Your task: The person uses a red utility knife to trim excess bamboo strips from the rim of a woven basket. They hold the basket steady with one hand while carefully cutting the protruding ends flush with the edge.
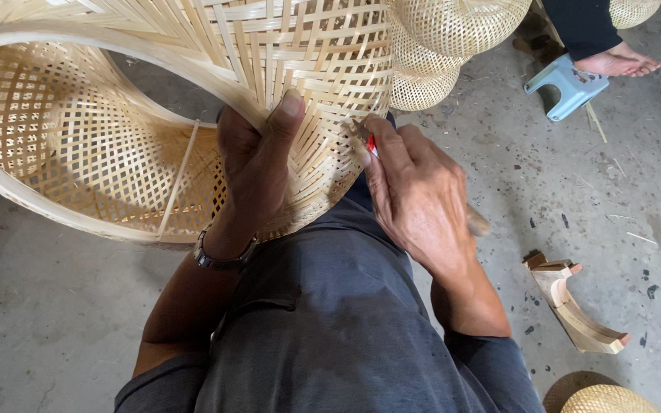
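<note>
A: Head view, looking down: big woven basket on its side across the lap, mouth facing left.
B: Left hand?
A: Clamped on the rim, thumb up over the weave.
B: Right hand?
A: Closed around a small tool with a red part, tip against the basket's wall.
B: Around them?
A: Concrete floor, curved wooden block, blue stool, more baskets behind.

Concrete floor, stained and littered with chips. Curved wooden block lies at right. Blue stool stands at upper right, another person's bare foot just beside it. Finished woven pieces are stacked behind; another sits at the bottom edge.
</note>
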